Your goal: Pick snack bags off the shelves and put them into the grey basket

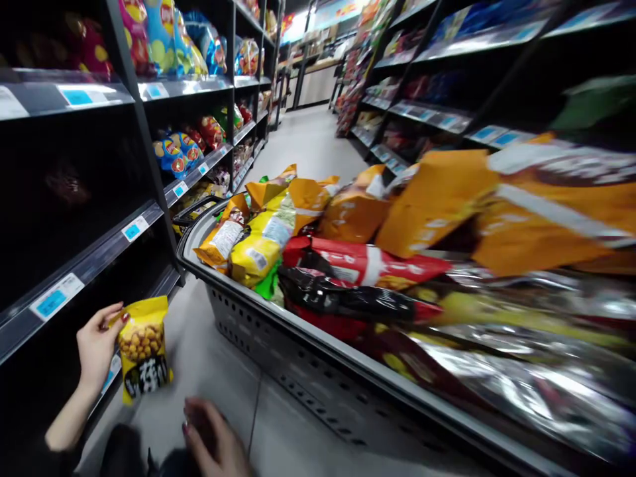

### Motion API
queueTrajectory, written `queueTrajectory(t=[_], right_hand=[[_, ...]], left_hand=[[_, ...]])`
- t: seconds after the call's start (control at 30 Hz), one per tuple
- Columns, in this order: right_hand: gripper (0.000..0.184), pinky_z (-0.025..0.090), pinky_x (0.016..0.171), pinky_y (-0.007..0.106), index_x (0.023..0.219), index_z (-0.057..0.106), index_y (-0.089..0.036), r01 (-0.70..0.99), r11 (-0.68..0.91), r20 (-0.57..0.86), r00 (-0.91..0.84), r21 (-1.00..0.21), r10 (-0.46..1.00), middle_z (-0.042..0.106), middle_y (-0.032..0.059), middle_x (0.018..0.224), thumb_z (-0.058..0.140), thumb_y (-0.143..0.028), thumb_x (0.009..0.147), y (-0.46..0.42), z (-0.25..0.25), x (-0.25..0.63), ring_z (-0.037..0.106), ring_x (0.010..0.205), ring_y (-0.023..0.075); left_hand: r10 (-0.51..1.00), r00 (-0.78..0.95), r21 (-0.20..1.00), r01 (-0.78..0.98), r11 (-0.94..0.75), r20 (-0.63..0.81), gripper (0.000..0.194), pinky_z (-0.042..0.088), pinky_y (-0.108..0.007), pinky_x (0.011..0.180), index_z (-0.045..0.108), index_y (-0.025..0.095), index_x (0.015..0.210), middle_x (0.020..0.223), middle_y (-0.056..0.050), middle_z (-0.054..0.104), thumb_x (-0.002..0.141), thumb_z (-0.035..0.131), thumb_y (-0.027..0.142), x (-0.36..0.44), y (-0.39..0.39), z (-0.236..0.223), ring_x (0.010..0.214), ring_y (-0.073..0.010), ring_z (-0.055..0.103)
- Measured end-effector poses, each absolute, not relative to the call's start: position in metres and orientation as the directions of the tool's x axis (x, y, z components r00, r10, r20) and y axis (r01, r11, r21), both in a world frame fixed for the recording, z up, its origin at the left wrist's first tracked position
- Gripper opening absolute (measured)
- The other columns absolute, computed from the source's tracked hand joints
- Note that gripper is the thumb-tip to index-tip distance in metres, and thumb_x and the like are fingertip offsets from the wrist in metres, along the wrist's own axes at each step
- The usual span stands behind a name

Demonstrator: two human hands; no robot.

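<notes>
My left hand (101, 341) pinches the top left corner of a yellow snack bag (144, 348) printed with round golden nuts and a black label. The bag hangs upright over the floor, beside the left shelf. Low in the view, my right hand (218, 440) has its thumb and fingers apart with nothing between them. It is near the bag but not touching it. To the right stands a grey plastic basket (298, 371) with perforated sides, heaped with snack bags. Among them lie a yellow bag (258, 245), a red bag (368, 262) and several orange bags (437, 199).
Dark shelving with price tags (57, 296) runs along the left, holding chip bags (161, 33) higher up. More stocked shelves (487, 40) line the right side. A smaller black basket (199, 209) sits behind the grey one. The tiled aisle floor (318, 132) leads to a counter.
</notes>
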State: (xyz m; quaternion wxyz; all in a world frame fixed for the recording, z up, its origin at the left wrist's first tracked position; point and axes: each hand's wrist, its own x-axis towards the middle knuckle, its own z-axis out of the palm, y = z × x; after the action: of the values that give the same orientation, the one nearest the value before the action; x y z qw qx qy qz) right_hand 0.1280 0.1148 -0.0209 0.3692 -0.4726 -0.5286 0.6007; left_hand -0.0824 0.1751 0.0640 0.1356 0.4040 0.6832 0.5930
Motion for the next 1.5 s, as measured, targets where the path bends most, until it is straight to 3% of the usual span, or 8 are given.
queueTrajectory(t=[0.1, 0.23, 0.4, 0.57, 0.7, 1.0, 1.2, 1.5], right_hand=[[0.058, 0.036, 0.099, 0.039, 0.116, 0.05, -0.015, -0.01, -0.166, -0.159, -0.226, -0.986, 0.961, 0.052, 0.0151, 0.125, 0.063, -0.041, 0.065, 0.112, 0.003, 0.14, 0.047, 0.118, 0.0278], [0.073, 0.042, 0.093, 0.04, 0.12, 0.043, -0.018, -0.28, -0.312, -0.059, -0.652, -0.908, 0.756, 0.056, 0.0116, 0.119, 0.072, -0.048, 0.059, 0.097, 0.04, 0.168, 0.055, 0.109, 0.0273], [0.06, 0.043, 0.093, 0.039, 0.115, 0.05, -0.019, -0.191, -0.33, -0.118, -0.68, -0.925, 0.723, 0.062, 0.007, 0.111, 0.076, -0.033, 0.062, 0.081, 0.058, 0.178, 0.055, 0.108, 0.026], [0.054, 0.043, 0.093, 0.041, 0.114, 0.051, -0.017, -0.327, -0.458, -0.199, -0.591, -0.827, 0.781, 0.065, 0.0086, 0.107, 0.07, -0.038, 0.068, 0.08, 0.05, 0.163, 0.058, 0.105, 0.0265], [0.051, 0.047, 0.089, 0.037, 0.112, 0.052, -0.019, -0.412, -0.524, -0.25, -0.556, -0.746, 0.793, 0.065, 0.0073, 0.107, 0.068, -0.041, 0.069, 0.078, 0.044, 0.155, 0.061, 0.1, 0.0244], [0.051, 0.054, 0.064, 0.029, 0.108, 0.049, -0.016, -0.309, -0.538, -0.298, -0.573, -0.785, 0.764, 0.066, 0.0091, 0.102, 0.07, -0.039, 0.068, 0.078, 0.042, 0.157, 0.065, 0.085, 0.0219], [0.036, 0.049, 0.042, 0.022, 0.099, 0.053, -0.011, -0.03, -0.644, -0.535, -0.527, -0.764, 0.66, 0.068, 0.0071, 0.069, 0.053, -0.043, 0.081, 0.079, 0.045, 0.159, 0.062, 0.048, 0.014], [0.039, 0.046, 0.039, 0.022, 0.1, 0.047, -0.015, -0.094, -0.624, -0.494, -0.525, -0.776, 0.693, 0.068, 0.0056, 0.068, 0.054, -0.047, 0.079, 0.081, 0.046, 0.162, 0.063, 0.047, 0.0162]], left_hand=[[0.717, -0.684, 0.989, 0.137, -0.054, 0.133, 0.04, 0.05, -0.024, 0.058, 0.067, 0.016, 0.096, 0.071, -0.001, 0.067, 0.059, 0.077, 0.03, -0.043, 0.121, 0.081, 0.06, -0.0137, 0.061], [0.685, -0.72, 0.984, -0.019, -0.178, 0.11, 0.032, 0.047, -0.02, 0.053, 0.066, 0.017, 0.085, 0.062, 0.003, 0.063, 0.057, 0.078, 0.026, -0.008, 0.089, 0.095, 0.052, -0.0094, 0.056], [0.769, -0.627, 0.954, -0.135, -0.266, 0.125, 0.022, 0.049, -0.021, 0.061, 0.063, 0.018, 0.082, 0.07, 0.003, 0.064, 0.065, 0.073, 0.026, 0.005, 0.08, 0.081, 0.062, -0.0111, 0.06], [0.975, -0.218, 0.945, -0.324, -0.037, -0.037, 0.04, 0.049, -0.029, 0.077, 0.058, 0.017, 0.101, 0.094, -0.005, 0.068, 0.065, 0.072, 0.027, 0.016, 0.074, 0.07, 0.086, -0.0208, 0.064], [0.964, -0.209, 0.932, -0.352, 0.082, -0.164, 0.039, 0.048, -0.03, 0.079, 0.058, 0.014, 0.102, 0.096, -0.007, 0.069, 0.067, 0.071, 0.026, 0.025, 0.074, 0.061, 0.088, -0.0223, 0.064], [0.909, -0.22, 0.816, -0.548, 0.184, -0.353, 0.028, 0.051, -0.029, 0.07, 0.061, 0.014, 0.092, 0.08, -0.005, 0.071, 0.067, 0.068, 0.023, 0.021, 0.082, 0.045, 0.072, -0.02, 0.067], [0.805, 0.023, 0.649, -0.578, 0.494, -0.592, 0.03, 0.054, -0.04, 0.063, 0.064, 0.005, 0.082, 0.073, -0.017, 0.07, 0.07, 0.064, 0.033, 0.022, 0.082, 0.02, 0.069, -0.0299, 0.067], [0.866, -0.007, 0.712, -0.573, 0.406, -0.499, 0.032, 0.055, -0.035, 0.059, 0.062, 0.01, 0.09, 0.071, -0.01, 0.071, 0.06, 0.072, 0.013, 0.022, 0.078, 0.038, 0.06, -0.0233, 0.067]])
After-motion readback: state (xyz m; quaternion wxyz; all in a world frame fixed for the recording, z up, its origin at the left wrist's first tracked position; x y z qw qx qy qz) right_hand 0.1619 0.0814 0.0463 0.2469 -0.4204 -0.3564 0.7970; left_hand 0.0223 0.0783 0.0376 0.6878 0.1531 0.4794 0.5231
